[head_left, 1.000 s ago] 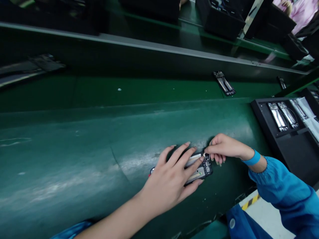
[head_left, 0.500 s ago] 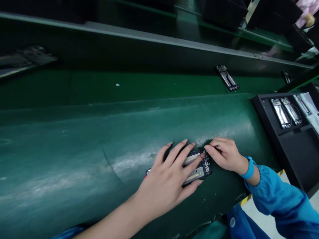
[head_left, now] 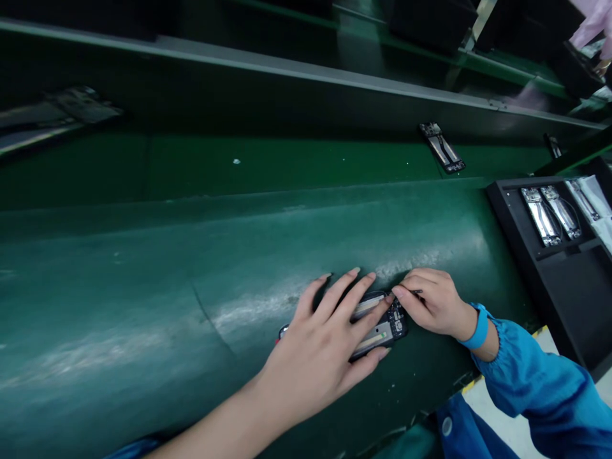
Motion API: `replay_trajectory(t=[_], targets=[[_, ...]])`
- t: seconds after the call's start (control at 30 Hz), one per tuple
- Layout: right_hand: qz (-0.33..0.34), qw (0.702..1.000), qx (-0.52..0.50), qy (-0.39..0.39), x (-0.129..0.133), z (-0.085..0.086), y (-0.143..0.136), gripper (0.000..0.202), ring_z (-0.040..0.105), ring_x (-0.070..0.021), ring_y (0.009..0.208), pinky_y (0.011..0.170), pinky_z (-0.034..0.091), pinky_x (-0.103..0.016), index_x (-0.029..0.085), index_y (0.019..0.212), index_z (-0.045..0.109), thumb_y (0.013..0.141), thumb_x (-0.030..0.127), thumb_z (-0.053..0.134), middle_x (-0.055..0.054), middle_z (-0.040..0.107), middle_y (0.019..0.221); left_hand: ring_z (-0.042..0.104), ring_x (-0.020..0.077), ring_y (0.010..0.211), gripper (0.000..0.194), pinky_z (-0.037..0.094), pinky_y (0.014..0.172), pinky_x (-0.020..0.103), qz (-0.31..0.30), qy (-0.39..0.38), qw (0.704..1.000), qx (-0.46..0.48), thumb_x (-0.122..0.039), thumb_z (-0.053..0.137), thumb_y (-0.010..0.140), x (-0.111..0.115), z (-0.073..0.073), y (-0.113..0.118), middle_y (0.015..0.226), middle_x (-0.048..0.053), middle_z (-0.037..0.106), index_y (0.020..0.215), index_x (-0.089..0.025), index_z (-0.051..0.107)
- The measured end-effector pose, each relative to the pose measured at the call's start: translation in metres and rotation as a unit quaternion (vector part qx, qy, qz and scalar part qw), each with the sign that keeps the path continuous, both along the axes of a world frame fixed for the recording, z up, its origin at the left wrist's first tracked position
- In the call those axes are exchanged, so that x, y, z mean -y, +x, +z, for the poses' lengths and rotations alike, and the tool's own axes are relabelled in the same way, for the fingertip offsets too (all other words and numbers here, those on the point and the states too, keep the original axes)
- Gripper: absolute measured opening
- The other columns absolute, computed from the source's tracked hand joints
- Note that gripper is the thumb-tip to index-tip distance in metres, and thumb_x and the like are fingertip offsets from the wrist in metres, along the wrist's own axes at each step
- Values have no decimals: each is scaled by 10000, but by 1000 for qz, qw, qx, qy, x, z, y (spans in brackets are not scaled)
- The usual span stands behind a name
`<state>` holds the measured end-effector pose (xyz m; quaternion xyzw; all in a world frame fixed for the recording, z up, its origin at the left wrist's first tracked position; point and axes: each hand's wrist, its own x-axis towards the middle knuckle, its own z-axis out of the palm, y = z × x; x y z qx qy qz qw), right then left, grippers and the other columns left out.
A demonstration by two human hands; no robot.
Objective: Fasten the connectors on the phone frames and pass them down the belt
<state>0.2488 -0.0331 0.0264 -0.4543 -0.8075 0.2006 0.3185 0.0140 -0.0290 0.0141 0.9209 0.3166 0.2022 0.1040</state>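
Observation:
My left hand (head_left: pixel 318 338) lies spread over an opened phone (head_left: pixel 377 338), its fingers apart and resting across it. The phone's right end shows a dark circuit board and metal strips; most of its left end is under my palm. At the top right corner of the phone, my left index fingertip is close to my right hand (head_left: pixel 430 299). The right fingers are pinched round a thin dark tool (head_left: pixel 417 292), of which only a short end sticks out. Its tip at the phone is too small to make out.
A green mat (head_left: pixel 143 274) covers the bench. Behind it, a green belt (head_left: pixel 287 162) carries another opened phone (head_left: pixel 444 150), with a blurred one (head_left: pixel 62 115) at far left. To the right stands a black tray (head_left: pixel 526 255) holding opened phones (head_left: pixel 541 217). A co-worker's pink sleeve (head_left: pixel 593 29) shows top right.
The phones and white specks on the back belt have shifted slightly right. My right hand has moved very slightly down; my left hand stays in place on the phone.

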Motion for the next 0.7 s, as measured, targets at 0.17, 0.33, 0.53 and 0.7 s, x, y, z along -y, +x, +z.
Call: replay_trajectory(t=[0.17, 0.33, 0.53, 0.7], targets=[[-30, 999, 17, 22, 0, -1, -1, 329, 518, -152, 564, 560, 437, -296, 207, 735, 549, 1053, 252, 479, -19, 553, 640, 506, 386, 1333, 498, 283, 1116, 569, 1, -8, 1000, 1, -559, 464, 986, 0, 0, 0, 1448, 133, 583, 1342, -273, 664], [-5, 1000, 5, 16, -1, 0, -1, 303, 551, -156, 601, 587, 457, -291, 201, 755, 560, 1050, 243, 499, -26, 580, 664, 502, 385, 1340, 501, 288, 1119, 574, 5, -4, 1000, 3, -574, 471, 981, 1, -1, 0, 1445, 128, 588, 1337, -279, 667], [-15, 999, 42, 31, 1, 2, -2, 339, 551, -151, 583, 579, 457, -280, 207, 731, 548, 1057, 240, 463, -25, 576, 647, 507, 386, 1334, 492, 289, 1128, 574, 2, -10, 1000, 6, -565, 490, 972, 0, 1, 0, 1449, 125, 584, 1330, -280, 672], [-22, 999, 34, 33, 1, 0, -1, 334, 557, -157, 586, 580, 467, -292, 208, 730, 559, 1051, 248, 476, -28, 582, 653, 499, 379, 1344, 494, 288, 1128, 567, 8, -10, 1000, 8, -574, 482, 972, 1, -1, 0, 1442, 119, 591, 1325, -287, 675]])
